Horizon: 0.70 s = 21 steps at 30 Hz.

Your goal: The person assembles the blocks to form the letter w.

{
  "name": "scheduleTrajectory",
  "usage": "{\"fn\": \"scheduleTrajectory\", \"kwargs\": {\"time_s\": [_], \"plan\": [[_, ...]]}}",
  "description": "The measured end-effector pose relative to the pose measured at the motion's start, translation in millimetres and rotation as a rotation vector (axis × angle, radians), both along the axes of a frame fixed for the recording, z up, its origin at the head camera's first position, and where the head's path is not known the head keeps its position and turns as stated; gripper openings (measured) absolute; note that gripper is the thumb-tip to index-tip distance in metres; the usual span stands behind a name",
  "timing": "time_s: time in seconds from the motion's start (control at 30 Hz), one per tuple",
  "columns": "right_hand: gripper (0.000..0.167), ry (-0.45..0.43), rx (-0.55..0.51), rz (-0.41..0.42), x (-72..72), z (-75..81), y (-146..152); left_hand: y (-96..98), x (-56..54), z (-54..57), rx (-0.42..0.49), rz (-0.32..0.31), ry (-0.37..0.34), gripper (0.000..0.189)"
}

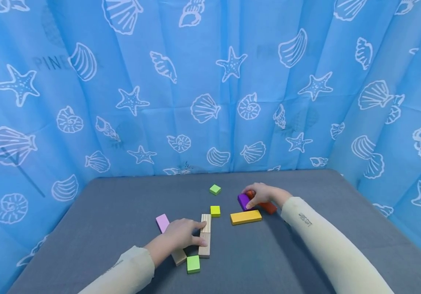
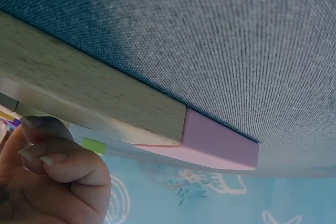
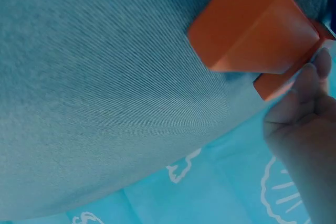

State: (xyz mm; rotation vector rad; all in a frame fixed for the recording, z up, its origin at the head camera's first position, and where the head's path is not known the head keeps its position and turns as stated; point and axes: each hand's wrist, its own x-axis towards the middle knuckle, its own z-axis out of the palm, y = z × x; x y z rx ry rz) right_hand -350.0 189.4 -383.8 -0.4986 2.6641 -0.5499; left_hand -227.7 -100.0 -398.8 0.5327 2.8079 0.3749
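Note:
In the head view my left hand [image 1: 182,233] reaches over two plain wooden blocks [image 1: 205,249] laid end to end, its thumb and index finger touching their tops. The other fingers curl inward in the left wrist view, near another wooden block [image 2: 94,82] with a pink block [image 2: 223,142] at its end. My right hand [image 1: 262,192] pinches a purple block [image 1: 243,201] between thumb and fingers. Orange-red blocks [image 3: 252,30] lie beneath and beside that hand, partly hidden by it. Just in front is a yellow-orange block [image 1: 246,217].
A yellow square block [image 1: 215,211] sits by the far end of the wooden pair. One green block [image 1: 193,264] lies near the left hand, another green block [image 1: 215,189] farther back. A blue shell-patterned curtain [image 1: 210,102] hangs behind the grey cloth-covered table [image 1: 122,204].

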Motion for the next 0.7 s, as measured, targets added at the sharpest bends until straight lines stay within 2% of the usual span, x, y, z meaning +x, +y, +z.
{"fn": "scheduleTrajectory", "kwargs": {"time_s": [0.17, 0.3, 0.4, 0.47, 0.57, 0.63, 0.7], "plan": [[0.043, 0.059, -0.126, 0.045, 3.3, -1.4, -2.7, 0.0, 0.6, 1.2, -0.002, 0.001, 0.007, 0.066], [0.035, 0.047, -0.251, -0.002, 8.0, -1.3, -5.5, -0.6, 1.4, 1.9, -0.001, 0.002, 0.009, 0.066], [0.031, 0.035, -0.373, -0.071, 13.2, 1.6, -7.1, -0.2, 1.5, 2.1, 0.002, -0.001, 0.009, 0.066], [0.034, -0.020, -0.478, -0.134, 17.8, 4.6, -8.6, 0.3, 1.4, 1.7, 0.001, -0.001, 0.005, 0.066], [0.042, -0.180, -0.617, -0.198, 26.5, 9.3, -11.5, 0.9, 1.1, 1.0, 0.000, 0.005, -0.006, 0.065], [0.045, -0.297, -0.667, -0.212, 32.0, 10.8, -13.3, 0.9, 1.0, 0.6, 0.000, 0.009, -0.011, 0.065], [0.044, -0.392, -0.689, -0.169, 38.4, 11.6, -14.2, 1.0, 1.0, 0.2, 0.000, 0.012, -0.013, 0.065]]}}
